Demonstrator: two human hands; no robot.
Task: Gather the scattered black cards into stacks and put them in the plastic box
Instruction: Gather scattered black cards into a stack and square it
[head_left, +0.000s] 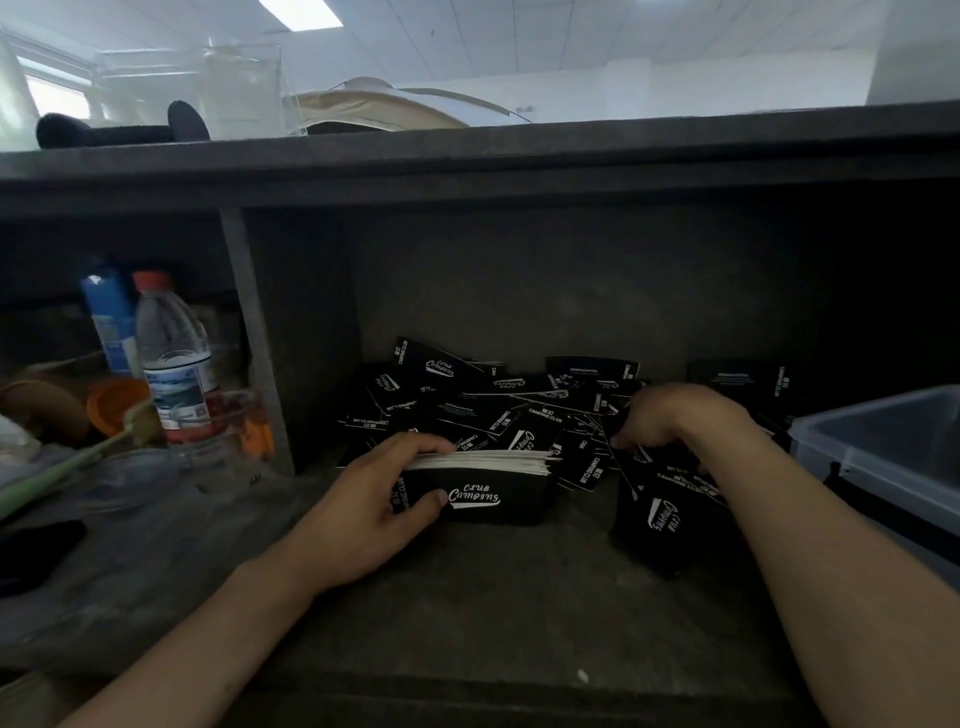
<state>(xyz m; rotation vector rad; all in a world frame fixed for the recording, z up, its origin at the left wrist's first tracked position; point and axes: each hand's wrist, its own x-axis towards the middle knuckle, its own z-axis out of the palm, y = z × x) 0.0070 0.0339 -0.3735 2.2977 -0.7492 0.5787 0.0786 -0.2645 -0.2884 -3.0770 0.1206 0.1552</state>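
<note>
Several black cards (467, 410) with white "Club Camping" print lie scattered at the back of a dark shelf compartment. My left hand (379, 514) grips a thick stack of cards (493, 483) standing on its long edge, thumb on the front face, fingers over the top. My right hand (670, 421) reaches into the pile, its fingers curled down on loose cards; what it holds is hidden. A small heap of cards (660, 519) lies under my right forearm. The plastic box (852, 457) stands at the right edge.
A grey divider (254, 338) walls off the left compartment, which holds a water bottle (174, 358), a blue carton (106, 317), an orange cup (117, 405) and clear containers. The shelf top (467, 156) overhangs above. Bare shelf floor (493, 597) lies in front of the cards.
</note>
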